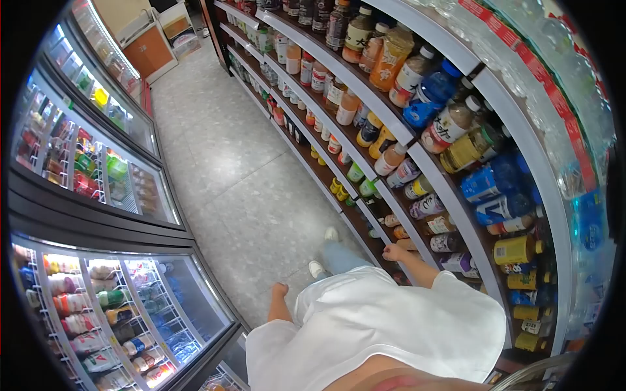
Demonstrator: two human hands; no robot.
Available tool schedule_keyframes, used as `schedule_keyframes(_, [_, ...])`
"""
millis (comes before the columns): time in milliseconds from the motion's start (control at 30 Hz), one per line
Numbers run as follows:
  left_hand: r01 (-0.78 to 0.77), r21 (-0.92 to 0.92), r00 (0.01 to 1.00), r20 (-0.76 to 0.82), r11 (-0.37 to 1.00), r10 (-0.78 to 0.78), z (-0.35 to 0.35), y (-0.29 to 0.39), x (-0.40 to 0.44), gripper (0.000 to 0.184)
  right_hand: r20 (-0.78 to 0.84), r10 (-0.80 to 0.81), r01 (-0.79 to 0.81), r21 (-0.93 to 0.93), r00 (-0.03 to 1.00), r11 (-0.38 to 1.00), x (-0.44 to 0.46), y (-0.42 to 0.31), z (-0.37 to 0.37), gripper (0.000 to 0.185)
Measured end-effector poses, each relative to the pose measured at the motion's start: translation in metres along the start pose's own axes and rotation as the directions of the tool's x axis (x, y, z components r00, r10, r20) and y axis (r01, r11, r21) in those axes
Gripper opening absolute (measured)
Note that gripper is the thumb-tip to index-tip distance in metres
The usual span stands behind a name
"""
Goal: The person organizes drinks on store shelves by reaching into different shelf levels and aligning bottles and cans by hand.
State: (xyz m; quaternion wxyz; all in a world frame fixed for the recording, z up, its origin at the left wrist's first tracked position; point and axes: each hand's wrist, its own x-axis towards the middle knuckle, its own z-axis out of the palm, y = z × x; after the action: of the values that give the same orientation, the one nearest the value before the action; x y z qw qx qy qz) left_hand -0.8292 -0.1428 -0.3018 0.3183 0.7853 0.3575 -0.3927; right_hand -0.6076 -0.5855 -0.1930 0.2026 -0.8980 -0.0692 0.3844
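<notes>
My left hand (pixel 280 289) hangs low at my side over the floor, with its fingers curled in and nothing visible in them. My right hand (pixel 393 252) is held out beside the lower part of the drink shelf (pixel 450 173), its fingers also curled and no object showing in it. Small bottles (pixel 400 232) on a low shelf stand close beyond that hand; whether it touches the shelf edge, I cannot tell. My white shirt (pixel 385 313) and shoes (pixel 315 268) show below me.
Glass-door coolers (pixel 189 245) with lit rows of drinks line the left. Tall shelves of bottles (pixel 391 57) curve along the right. Grey floor (pixel 222 150) runs between them towards a brown and white counter (pixel 150 51) at the far end. Clear plastic-wrapped packs (pixel 515 78) sit at upper right.
</notes>
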Motion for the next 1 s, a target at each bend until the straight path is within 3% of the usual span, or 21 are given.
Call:
schedule_keyframes(67, [0.047, -0.123, 0.991, 0.129, 0.991, -0.031, -0.004, 0.008, -0.010, 0.035, -0.029, -0.100, 0.093, -0.196, 0.995, 0.976, 0.022, -0.018, -0.012, 0.034])
schedule_keyframes(167, [0.067, -0.156, 0.987, 0.158, 0.985, -0.042, -0.039, 0.032, -0.023, 0.038, 0.065, -0.120, 0.132, -0.227, 0.991, 0.965, 0.062, -0.052, -0.030, 0.034])
schedule_keyframes(200, [0.196, -0.575, 0.976, 0.192, 0.794, -0.102, -0.055, 0.039, -0.020, 0.039, 0.059, -0.133, 0.143, -0.228, 0.989, 0.963, 0.086, -0.058, -0.027, 0.031])
schedule_keyframes(233, [0.274, -0.866, 0.962, 0.240, 0.419, -0.132, -0.076, 0.046, -0.014, 0.042, 0.063, -0.152, 0.162, -0.219, 0.986, 0.962, 0.108, -0.064, -0.025, 0.031])
schedule_keyframes(267, [0.265, -0.871, 0.964, 0.225, 0.414, -0.144, -0.101, 0.056, -0.006, 0.042, 0.062, -0.181, 0.190, -0.211, 0.982, 0.959, 0.129, -0.075, -0.027, 0.030])
schedule_keyframes(333, [0.060, -0.921, 0.984, -0.011, 0.384, -0.179, -0.157, 0.074, 0.028, 0.044, 0.074, -0.194, 0.204, -0.171, 0.978, 0.964, 0.167, -0.112, -0.044, 0.028])
schedule_keyframes(367, [0.048, -0.921, 0.981, -0.029, 0.387, -0.192, -0.186, 0.080, 0.044, 0.044, 0.077, -0.212, 0.222, -0.160, 0.974, 0.962, 0.190, -0.129, -0.047, 0.028])
schedule_keyframes(400, [-0.097, -0.536, 0.960, -0.272, 0.838, -0.063, -0.217, 0.088, 0.059, 0.042, 0.020, -0.259, 0.259, -0.136, 0.966, 0.956, 0.215, -0.145, -0.049, 0.028])
schedule_keyframes(433, [-0.164, 0.053, 0.907, -0.384, 0.985, 0.172, -0.241, 0.097, 0.072, 0.040, -0.035, -0.295, 0.289, -0.113, 0.955, 0.951, 0.235, -0.157, -0.051, 0.027])
schedule_keyframes(467, [-0.154, 0.062, 0.909, -0.381, 0.986, 0.166, -0.268, 0.113, 0.074, 0.040, -0.029, -0.294, 0.290, -0.100, 0.955, 0.952, 0.251, -0.170, -0.054, 0.027])
schedule_keyframes(500, [-0.158, -0.502, 0.959, -0.281, 0.850, 0.013, -0.297, 0.132, 0.074, 0.040, -0.028, -0.280, 0.281, 0.004, 0.959, 0.960, 0.268, -0.186, -0.059, 0.026])
schedule_keyframes(533, [-0.078, -0.897, 0.991, -0.115, 0.436, -0.061, -0.323, 0.147, 0.075, 0.040, -0.031, -0.268, 0.270, 0.110, 0.963, 0.957, 0.284, -0.202, -0.067, 0.026])
schedule_keyframes(667, [-0.153, -0.769, 0.925, -0.333, 0.621, -0.184, -0.371, 0.147, 0.113, 0.035, -0.067, -0.271, 0.277, 0.108, 0.960, 0.955, 0.322, -0.255, -0.094, 0.024])
schedule_keyframes(700, [-0.246, -0.464, 0.856, -0.515, 0.851, -0.034, -0.368, 0.131, 0.127, 0.035, -0.054, -0.266, 0.270, 0.108, 0.963, 0.957, 0.326, -0.260, -0.100, 0.024])
schedule_keyframes(733, [-0.291, -0.093, 0.765, -0.620, 0.952, 0.174, -0.362, 0.121, 0.134, 0.034, -0.016, -0.297, 0.297, 0.041, 0.955, 0.954, 0.333, -0.266, -0.111, 0.025])
schedule_keyframes(800, [-0.139, -0.611, 0.950, -0.304, 0.779, -0.070, -0.357, 0.109, 0.127, 0.032, 0.031, -0.248, 0.249, -0.020, 0.968, 0.968, 0.352, -0.274, -0.125, 0.026])
schedule_keyframes(833, [-0.007, -0.765, 0.976, -0.145, 0.644, -0.162, -0.352, 0.097, 0.119, 0.029, 0.029, -0.259, 0.260, -0.024, 0.965, 0.965, 0.362, -0.276, -0.128, 0.026])
schedule_keyframes(900, [0.181, -0.776, 0.967, 0.027, 0.604, -0.255, -0.337, 0.060, 0.117, 0.037, 0.084, -0.127, 0.137, -0.126, 0.988, 0.983, 0.383, -0.282, -0.136, 0.024])
schedule_keyframes(933, [-0.306, -0.507, 0.944, -0.269, 0.806, 0.189, -0.335, 0.026, 0.108, 0.037, 0.081, -0.128, 0.138, -0.126, 0.988, 0.982, 0.390, -0.291, -0.145, 0.024])
schedule_keyframes(967, [-0.713, -0.086, 0.674, -0.358, 0.696, 0.646, -0.337, -0.005, 0.099, 0.040, 0.083, -0.079, 0.092, -0.165, 0.993, 0.982, 0.393, -0.300, -0.155, 0.023])
schedule_keyframes(1000, [-0.718, -0.080, 0.669, -0.352, 0.691, 0.655, -0.354, -0.011, 0.120, 0.040, 0.082, -0.026, 0.042, -0.199, 0.996, 0.979, 0.399, -0.311, -0.163, 0.023])
